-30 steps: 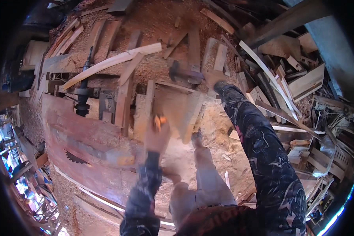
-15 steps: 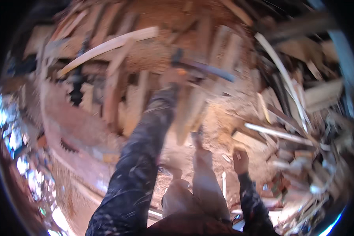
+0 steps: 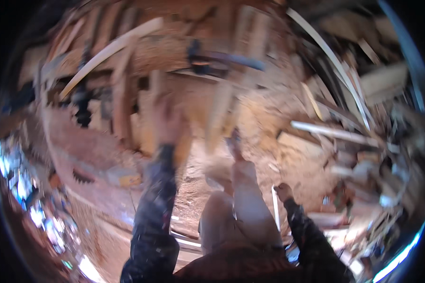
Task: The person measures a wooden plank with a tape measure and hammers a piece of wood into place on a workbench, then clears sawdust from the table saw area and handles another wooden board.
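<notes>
"Well, starting from the left, how many saw blades?"

"Just one saw blade [image 3: 83, 177], with dark teeth on show in one red panel [image 3: 80, 144]. Farther up, one dark spindle [image 3: 82, 111] and one long curved strip [image 3: 111, 46], pale and slanting."

"And on the panel?"

"One yellowish block [image 3: 130, 180], to the right of the blade."

"Now the hands. Two?"

"Yes, two. Left hand [image 3: 167, 123] first, fingers pointing away, over the near part of one board [image 3: 158, 84]. Too blurred to judge whether spread, narrow or gripping."

"Next?"

"One hammer-like tool [image 3: 236, 60], dark head leftward, bluish handle rightward, beyond the left hand and apart from both hands. Below, two legs [image 3: 255, 198] in light trousers."

"And the right hand [image 3: 283, 192]?"

"Low, beside the right leg, fingers seemingly curled, right by the upper end of one white strip [image 3: 276, 207]. Holding or merely adjacent: impossible to say."

"Farther right?"

"One pale block [image 3: 300, 144], one white bar [image 3: 333, 132], one bent slat [image 3: 335, 60], plus one heap [image 3: 363, 160] of offcuts, too blurred to count."
</notes>
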Demonstrator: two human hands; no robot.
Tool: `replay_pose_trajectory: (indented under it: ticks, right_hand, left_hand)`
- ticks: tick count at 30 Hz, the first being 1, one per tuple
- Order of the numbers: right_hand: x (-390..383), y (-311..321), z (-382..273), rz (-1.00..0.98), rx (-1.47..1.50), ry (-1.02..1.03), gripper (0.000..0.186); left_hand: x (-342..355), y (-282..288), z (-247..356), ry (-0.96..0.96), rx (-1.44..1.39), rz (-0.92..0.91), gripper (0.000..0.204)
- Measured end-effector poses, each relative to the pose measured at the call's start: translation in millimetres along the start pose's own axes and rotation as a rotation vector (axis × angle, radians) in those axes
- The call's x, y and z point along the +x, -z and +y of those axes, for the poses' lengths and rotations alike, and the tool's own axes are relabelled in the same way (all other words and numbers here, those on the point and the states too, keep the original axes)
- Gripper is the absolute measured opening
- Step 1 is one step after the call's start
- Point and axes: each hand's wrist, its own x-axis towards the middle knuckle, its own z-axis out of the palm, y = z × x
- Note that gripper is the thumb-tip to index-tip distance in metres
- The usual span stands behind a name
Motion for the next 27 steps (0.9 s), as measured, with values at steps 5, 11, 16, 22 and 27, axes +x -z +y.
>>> replay_pose_trajectory:
  ticks: [5, 11, 16, 22, 27]
  right_hand:
    - [-57, -33, 52, -0.068, -0.070, -0.123, 0.038]
    - [-77, -70, 96, -0.177, -0.472, 0.168, 0.031]
    - [14, -47, 84, -0.097, -0.726, 0.236, 0.032]
    - [177, -3, 90, 0.205, -0.672, 0.117, 0.039]
    - [227, -33, 127, -0.025, -0.572, -0.144, 0.029]
  left_hand:
    - [-71, 103, -66, 0.168, 0.197, -0.017, 0.032]
    - [-109, 127, -171, -0.035, 0.595, -0.081, 0.049]
    - [-111, 125, -174, -0.008, 0.704, -0.124, 0.056]
    - [-117, 113, -179, 0.042, 0.672, -0.250, 0.059]
    - [-125, 125, -199, 0.030, 0.682, -0.188, 0.062]
